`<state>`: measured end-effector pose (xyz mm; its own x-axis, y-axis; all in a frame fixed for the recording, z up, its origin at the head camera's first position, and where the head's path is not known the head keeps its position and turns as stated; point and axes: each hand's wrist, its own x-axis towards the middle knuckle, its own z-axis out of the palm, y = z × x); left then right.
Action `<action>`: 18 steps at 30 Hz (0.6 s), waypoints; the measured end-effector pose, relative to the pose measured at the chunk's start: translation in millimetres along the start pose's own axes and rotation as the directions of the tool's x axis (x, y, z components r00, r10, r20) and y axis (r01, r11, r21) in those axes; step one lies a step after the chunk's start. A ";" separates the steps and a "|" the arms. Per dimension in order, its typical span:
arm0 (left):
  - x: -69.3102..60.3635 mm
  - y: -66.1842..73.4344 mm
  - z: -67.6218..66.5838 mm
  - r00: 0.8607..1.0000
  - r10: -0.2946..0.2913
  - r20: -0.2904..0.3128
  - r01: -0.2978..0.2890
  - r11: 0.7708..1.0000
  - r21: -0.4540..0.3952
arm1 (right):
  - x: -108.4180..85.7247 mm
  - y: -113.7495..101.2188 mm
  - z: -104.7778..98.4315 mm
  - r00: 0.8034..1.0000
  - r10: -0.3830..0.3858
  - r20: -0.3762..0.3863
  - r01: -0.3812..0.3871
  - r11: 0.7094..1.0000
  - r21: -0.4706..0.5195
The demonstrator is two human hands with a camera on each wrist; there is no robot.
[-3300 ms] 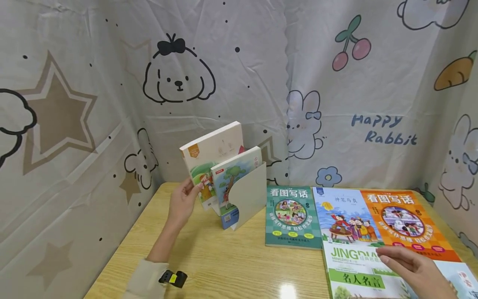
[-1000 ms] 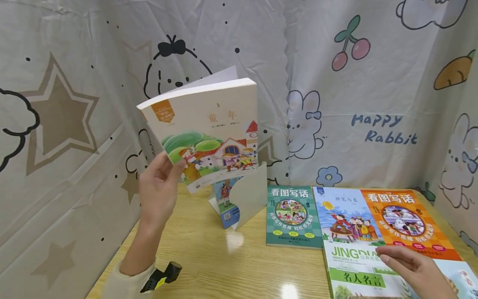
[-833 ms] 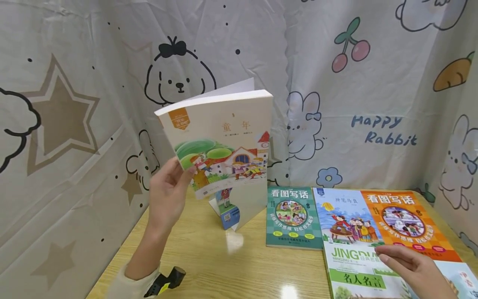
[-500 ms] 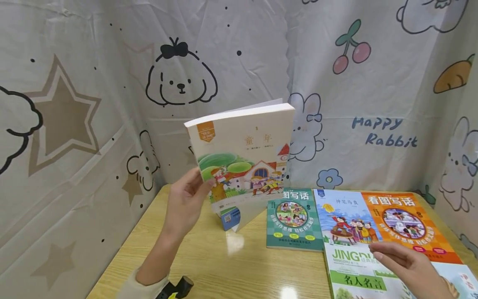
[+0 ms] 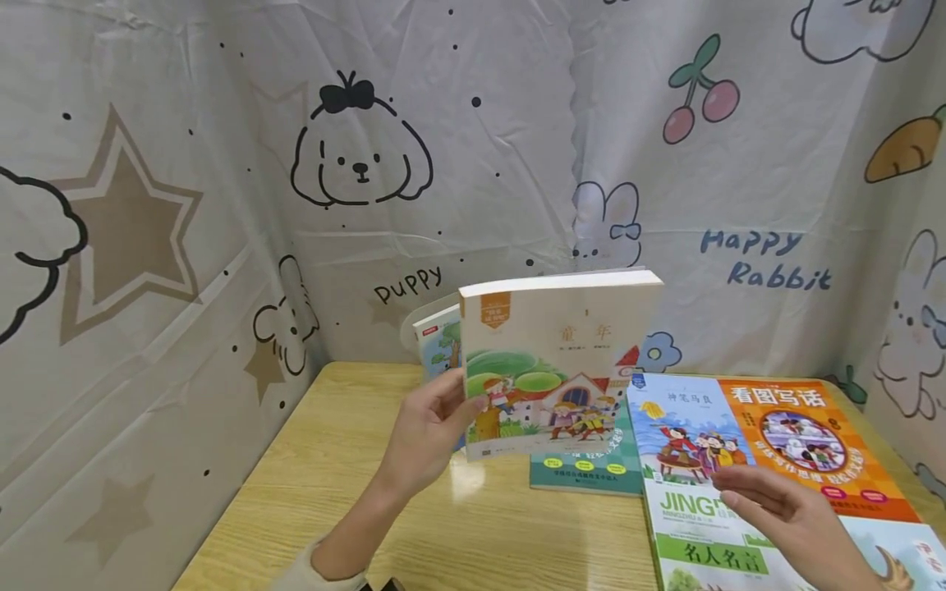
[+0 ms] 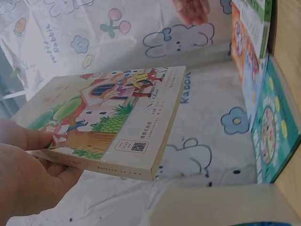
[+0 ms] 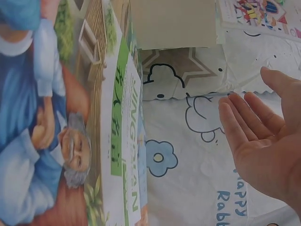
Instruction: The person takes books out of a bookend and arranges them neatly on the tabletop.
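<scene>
My left hand [image 5: 432, 427] pinches the lower left edge of a cream-covered storybook [image 5: 562, 361], thumb on the front cover. The book is held up off the table, its cover facing me. Behind it, a thinner picture book [image 5: 442, 336] stands in a pale book holder [image 6: 211, 205]; most of both is hidden in the head view. My right hand [image 5: 794, 517] hovers over the flat books at the right, fingers extended and holding nothing. In the right wrist view, its palm [image 7: 263, 150] is bare. Nearest below it is a white-and-green book [image 5: 709, 542].
Flat on the wooden table [image 5: 296, 484] lie a teal book [image 5: 584, 478], a blue book [image 5: 687, 419], an orange book [image 5: 798, 435] and a pale blue book [image 5: 902, 546]. A printed curtain [image 5: 502, 148] encloses the back and sides.
My left hand lifted the cream storybook out of the holder, then carried it rightward and down, so it now covers part of the teal book. My right hand shifted slightly left.
</scene>
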<state>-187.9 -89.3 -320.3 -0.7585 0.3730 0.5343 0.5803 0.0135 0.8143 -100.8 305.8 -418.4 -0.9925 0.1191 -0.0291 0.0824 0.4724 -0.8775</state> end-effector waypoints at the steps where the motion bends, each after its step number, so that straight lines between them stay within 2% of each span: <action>1: -0.4 -1.4 3.4 1.000 -0.001 0.007 0.001 1.000 0.001 | 0.0 -0.3 0.5 1.000 -0.013 -0.003 0.013 1.000 0.003; 5: -0.8 -6.8 17.5 0.999 -0.008 0.036 0.008 1.000 -0.015 | -0.3 -2.1 2.4 0.993 -0.117 -0.022 0.117 0.993 0.033; 7: -1.5 -8.6 23.7 0.999 -0.011 0.053 0.011 1.000 0.000 | -0.8 -4.3 3.9 0.983 -0.178 -0.037 0.180 0.982 0.052; 11: -3.7 -11.8 34.4 0.994 -0.025 0.102 0.028 0.999 -0.029 | -2.5 -10.3 8.2 0.960 -0.275 -0.061 0.279 0.957 0.078; 14: -5.3 -13.5 40.8 0.990 -0.028 0.137 0.039 0.996 -0.076 | -3.0 -12.8 11.7 0.955 -0.293 -0.053 0.298 0.946 0.129; 18: -6.7 -14.5 48.3 0.983 -0.027 0.183 0.052 0.989 -0.135 | -1.4 -11.4 17.3 0.978 -0.210 -0.018 0.210 0.959 0.192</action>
<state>-176.9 -47.1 -346.6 -0.7070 0.5358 0.4616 0.4945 -0.0922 0.8643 -101.9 285.1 -416.6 -0.9858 0.0330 0.1646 -0.1464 0.3099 -0.9394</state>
